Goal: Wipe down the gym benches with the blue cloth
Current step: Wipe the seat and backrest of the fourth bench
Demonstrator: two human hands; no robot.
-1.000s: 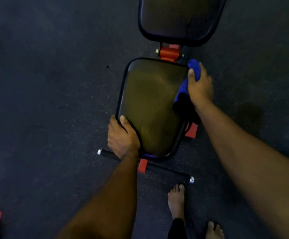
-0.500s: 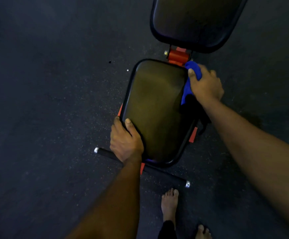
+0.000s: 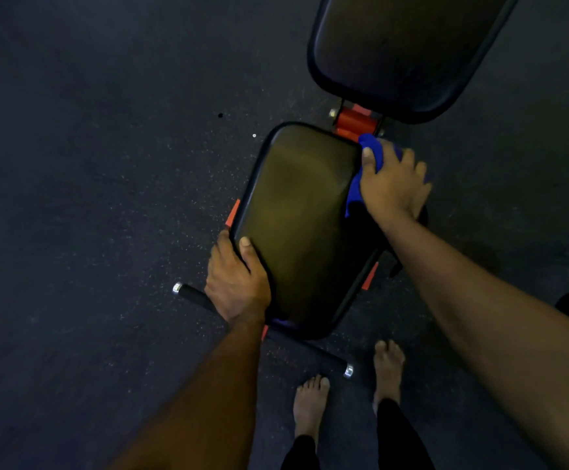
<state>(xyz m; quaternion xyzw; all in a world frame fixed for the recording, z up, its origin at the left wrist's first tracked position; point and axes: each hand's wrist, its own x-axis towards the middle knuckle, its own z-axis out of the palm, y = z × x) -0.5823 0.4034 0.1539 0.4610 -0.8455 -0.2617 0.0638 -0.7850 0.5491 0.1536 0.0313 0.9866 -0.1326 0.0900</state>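
Right hand (image 3: 391, 184) is gripping the blue cloth (image 3: 371, 149) against the seat pad (image 3: 296, 225) edge (left hand (image 3: 235, 279) clutching the opposite edge); steady pressure should help

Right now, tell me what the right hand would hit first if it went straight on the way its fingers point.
Likely the red hinge bracket, just beyond the blue cloth that the right hand grips; the back pad lies past it. Depth is hard to judge.

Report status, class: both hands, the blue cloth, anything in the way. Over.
Left hand grips seat pad at near-left edge. Right hand holds blue cloth against pad's far-right corner. Red hinge bracket just beyond cloth.
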